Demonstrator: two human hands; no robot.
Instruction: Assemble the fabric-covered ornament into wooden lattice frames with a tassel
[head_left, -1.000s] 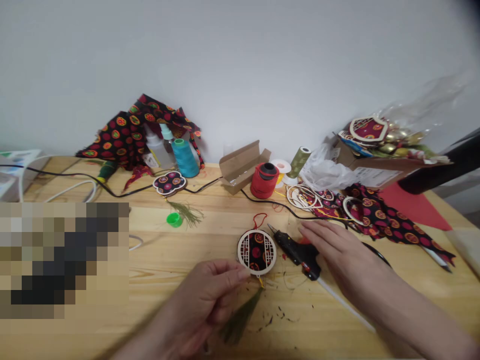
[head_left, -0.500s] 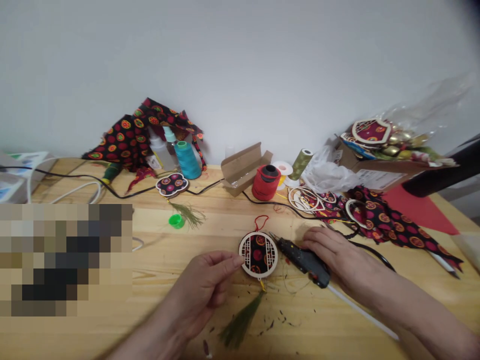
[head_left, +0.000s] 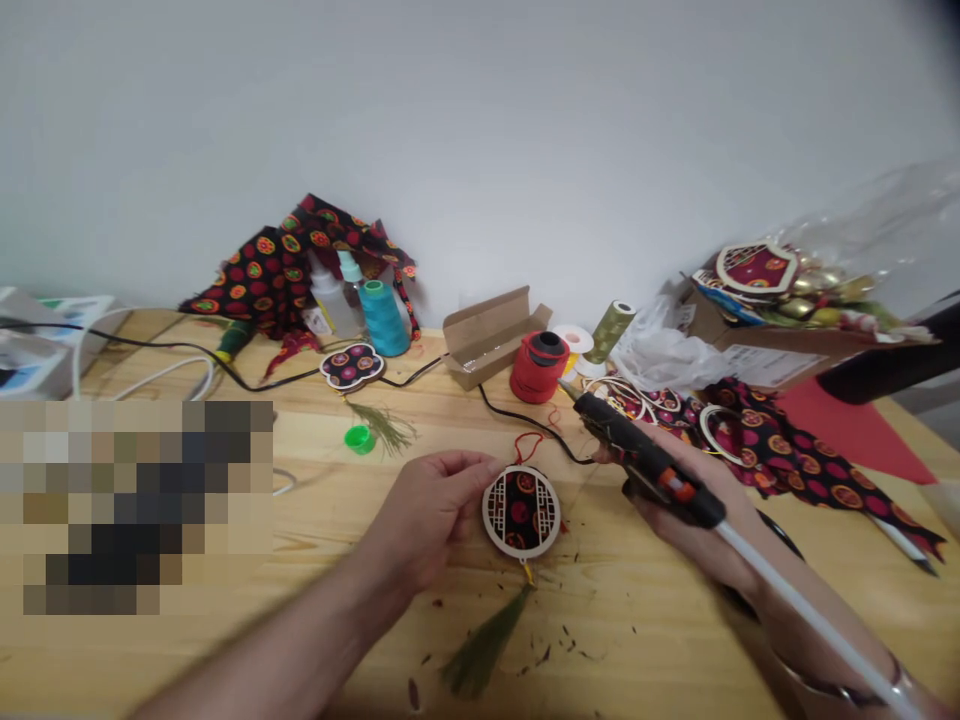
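A round wooden lattice ornament (head_left: pixel 521 510) with dark patterned fabric, a red loop on top and a green tassel (head_left: pixel 484 643) below lies flat on the wooden table (head_left: pixel 315 620). My left hand (head_left: pixel 435 510) pinches its left edge with thumb and fingers. My right hand (head_left: pixel 701 520) grips a black hot glue gun (head_left: pixel 645 460), lifted off the table with its nozzle pointing up and to the left. A white glue stick (head_left: pixel 810 615) sticks out of the gun's back.
At the back stand a red spool (head_left: pixel 538 367), a teal spool (head_left: pixel 384 318), an olive spool (head_left: pixel 607 330), bottles, an open cardboard box (head_left: pixel 489 330) and patterned fabric (head_left: pixel 292 260). Wooden rings and fabric (head_left: pixel 757 440) lie right. A green cap (head_left: pixel 360 438), cords and a second ornament (head_left: pixel 351 365) lie left.
My right hand closed round the glue gun on the table and raised it, nozzle up. My left hand slid up along the ornament's left edge and still holds it.
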